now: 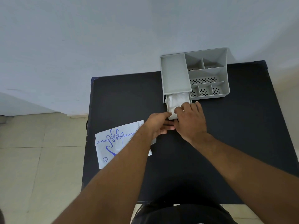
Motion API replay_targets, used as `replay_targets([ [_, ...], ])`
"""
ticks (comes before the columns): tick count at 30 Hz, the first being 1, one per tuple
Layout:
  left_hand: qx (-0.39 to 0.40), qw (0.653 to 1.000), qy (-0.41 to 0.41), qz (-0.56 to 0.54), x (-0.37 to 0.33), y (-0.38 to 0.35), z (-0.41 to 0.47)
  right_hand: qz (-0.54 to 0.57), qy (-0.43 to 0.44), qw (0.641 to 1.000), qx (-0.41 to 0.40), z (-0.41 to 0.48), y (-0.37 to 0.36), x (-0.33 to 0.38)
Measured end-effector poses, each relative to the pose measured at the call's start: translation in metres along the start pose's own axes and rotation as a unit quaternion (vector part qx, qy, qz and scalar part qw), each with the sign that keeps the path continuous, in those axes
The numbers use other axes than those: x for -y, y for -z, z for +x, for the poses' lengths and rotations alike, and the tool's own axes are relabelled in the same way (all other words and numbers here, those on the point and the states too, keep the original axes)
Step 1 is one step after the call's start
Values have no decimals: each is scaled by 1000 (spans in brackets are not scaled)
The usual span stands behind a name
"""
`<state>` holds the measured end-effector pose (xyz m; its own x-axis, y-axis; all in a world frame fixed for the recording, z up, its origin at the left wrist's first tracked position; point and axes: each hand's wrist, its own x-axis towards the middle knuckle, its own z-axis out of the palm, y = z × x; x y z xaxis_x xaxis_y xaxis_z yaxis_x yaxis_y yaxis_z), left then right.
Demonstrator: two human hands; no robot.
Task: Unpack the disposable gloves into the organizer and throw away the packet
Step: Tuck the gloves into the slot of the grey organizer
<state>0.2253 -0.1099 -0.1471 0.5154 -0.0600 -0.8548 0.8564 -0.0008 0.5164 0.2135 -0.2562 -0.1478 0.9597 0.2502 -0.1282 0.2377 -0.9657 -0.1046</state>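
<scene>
Pressing folded polyethylene gloves point(177, 100) into the organizer's point(208, 75) pulled-out drawer point(172, 116) near the table's point(226, 151) far edge: right hand point(191, 122) fingers spread flat; left hand point(157, 126) loosely curled at the drawer front, grip unclear. Empty-looking packet point(116, 143) lies at the left edge, undiscarded.

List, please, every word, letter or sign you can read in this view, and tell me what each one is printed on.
"EMBOSSED": small blue print on the glove packet, above the main line.
"DISPOSABLE POLYETHYLENE GLOVE": blue line across the packet; the end is hidden behind the left forearm.
"L" in a circle: bottom left corner of the packet.
A blue outline of a hand is drawn on the packet.
The grey organizer carries no readable text.
</scene>
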Motion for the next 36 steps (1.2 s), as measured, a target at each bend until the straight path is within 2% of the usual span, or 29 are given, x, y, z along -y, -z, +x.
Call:
replay_targets([
  [5,-15,1000,-20,-15,-1,-5,4,-13,-3,1000,-27,-2,-2,-2],
  [11,-26,999,-21,-4,-2,-7,5,-10,-9,1000,16,0,-1,1],
  [17,-35,999,-23,2,-4,-7,4,-5,8,1000,-6,0,-3,1],
  [29,-34,999,-23,21,-6,-7,0,-5,33,997,70,14,-2,-2],
  [36,-38,999,-26,-13,-7,-10,-1,-19,41,998,51,15,-1,-3],
])
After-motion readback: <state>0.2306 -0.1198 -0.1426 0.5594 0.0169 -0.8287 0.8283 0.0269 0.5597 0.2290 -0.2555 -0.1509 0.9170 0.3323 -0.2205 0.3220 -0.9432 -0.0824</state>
